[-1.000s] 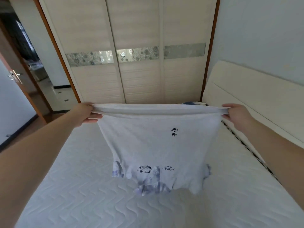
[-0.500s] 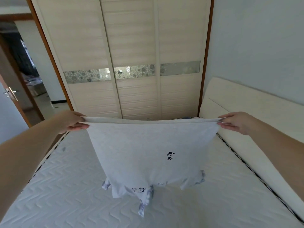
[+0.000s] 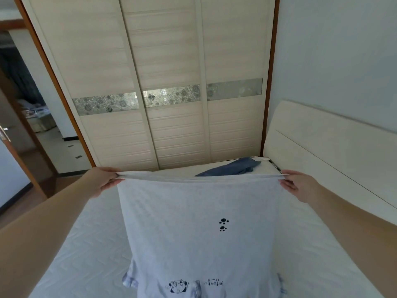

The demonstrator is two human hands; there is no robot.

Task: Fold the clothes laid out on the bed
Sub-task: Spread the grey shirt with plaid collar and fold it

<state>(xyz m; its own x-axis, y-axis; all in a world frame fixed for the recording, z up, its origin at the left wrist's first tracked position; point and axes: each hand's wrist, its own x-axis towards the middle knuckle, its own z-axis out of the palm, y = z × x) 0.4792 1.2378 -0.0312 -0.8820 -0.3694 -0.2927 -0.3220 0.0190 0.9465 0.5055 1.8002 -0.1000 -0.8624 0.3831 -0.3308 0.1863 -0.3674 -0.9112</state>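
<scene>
Head view: we stand at the side of the white quilted mattress (image 3: 86, 244), both arms stretched out over it.
Garment: we hold up a pale grey cotton T-shirt with small black paw prints (image 3: 199, 222) by one straight edge; it hangs upside down, its printed end falling out of view at the bottom.
Left hand (image 3: 103, 179): fingers pinched shut on the near-left corner of that edge.
Right hand (image 3: 297, 184): fingers pinched shut on the opposite corner.
Key relation: the held edge runs straight from hand to hand, across the mattress, the cloth falling between us and the far edge; both hands sit level, neither nearer.
Other cloth: a dark blue garment (image 3: 232, 167) lies at the far right corner by the cream padded headboard (image 3: 322, 151).
Change: since a second ago the shirt reads lower and closer, uncovering the blue garment.
</scene>
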